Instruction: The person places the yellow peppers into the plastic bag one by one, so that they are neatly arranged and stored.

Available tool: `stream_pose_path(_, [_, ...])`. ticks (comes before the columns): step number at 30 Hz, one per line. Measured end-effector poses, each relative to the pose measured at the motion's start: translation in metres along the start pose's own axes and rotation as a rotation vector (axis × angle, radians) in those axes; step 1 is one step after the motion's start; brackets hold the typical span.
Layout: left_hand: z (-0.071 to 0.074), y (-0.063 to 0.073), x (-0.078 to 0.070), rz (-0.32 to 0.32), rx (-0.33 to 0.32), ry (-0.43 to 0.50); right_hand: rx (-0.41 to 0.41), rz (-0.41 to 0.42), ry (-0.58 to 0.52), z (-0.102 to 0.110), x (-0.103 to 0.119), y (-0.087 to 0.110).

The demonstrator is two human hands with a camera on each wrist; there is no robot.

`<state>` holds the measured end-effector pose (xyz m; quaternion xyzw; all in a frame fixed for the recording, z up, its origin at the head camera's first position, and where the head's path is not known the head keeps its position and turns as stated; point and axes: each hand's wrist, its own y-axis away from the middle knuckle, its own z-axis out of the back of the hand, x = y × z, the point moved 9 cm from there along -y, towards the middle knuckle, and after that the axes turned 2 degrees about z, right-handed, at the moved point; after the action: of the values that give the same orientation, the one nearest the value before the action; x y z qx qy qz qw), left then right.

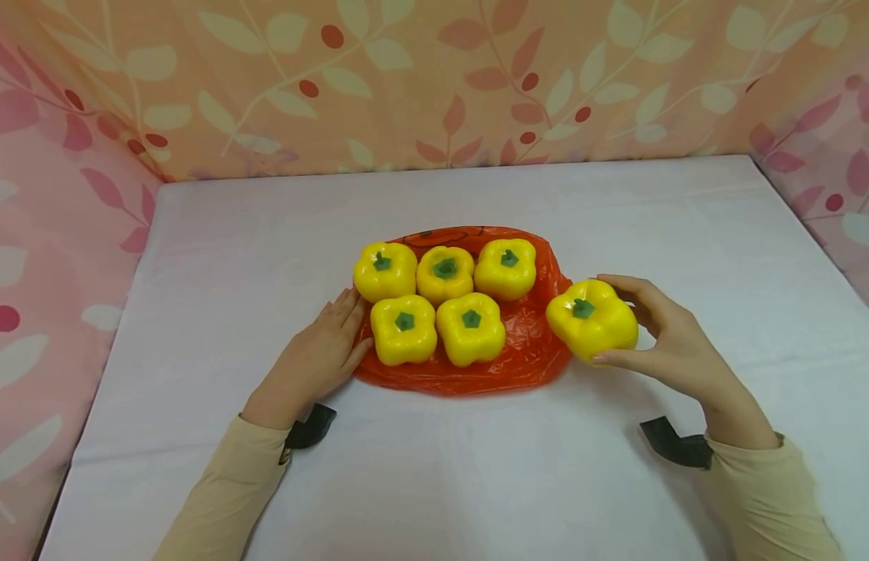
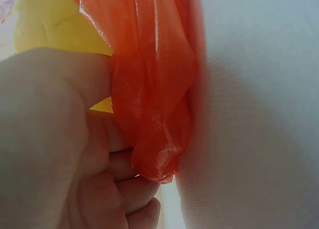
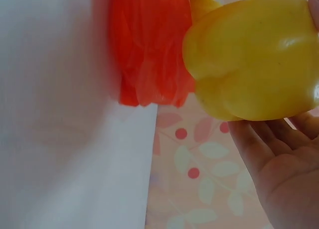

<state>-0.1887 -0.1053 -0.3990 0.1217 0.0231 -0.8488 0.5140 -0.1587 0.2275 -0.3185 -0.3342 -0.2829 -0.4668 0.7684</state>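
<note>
My right hand (image 1: 676, 339) holds a yellow bell pepper (image 1: 594, 321) with a green stem, thumb at the near side and fingers at the far side. In the right wrist view this bell pepper (image 3: 249, 59) is raised off the table, next to the red plastic bag (image 3: 149, 55). Several more yellow bell peppers (image 1: 471, 329) sit stem up in two rows on the red bag (image 1: 528, 335). My left hand (image 1: 322, 351) rests at the bag's left end, fingers extended beside the peppers. In the left wrist view the crumpled bag (image 2: 154, 89) partly hides its thumb and fingers.
A white cloth (image 1: 462, 475) covers the table. Patterned fabric (image 1: 434, 86) stands along the back and both sides. Black curved pieces (image 1: 676, 444) stick out at both wrists.
</note>
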Motion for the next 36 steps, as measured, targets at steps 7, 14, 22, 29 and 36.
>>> stream_pose_path(7, [0.001, 0.000, 0.000, -0.004, -0.012, -0.001, -0.007, -0.020, -0.074, -0.013, 0.003, -0.007])
stream_pose_path(14, [0.002, 0.001, 0.000, -0.004, -0.018, 0.002, -0.002, -0.069, -0.119, -0.025, 0.002, -0.013])
stream_pose_path(22, [0.002, 0.001, -0.001, -0.008, -0.017, 0.003, 0.031, -0.092, -0.153, -0.039, 0.001, -0.017])
stream_pose_path(29, [0.001, 0.001, -0.001, -0.003, -0.005, 0.004, 0.084, -0.125, -0.150, -0.050, -0.005, -0.017])
stream_pose_path(36, [0.001, 0.000, -0.001, -0.001, 0.000, 0.004, 0.134, -0.124, -0.085, -0.051, -0.007, -0.016])
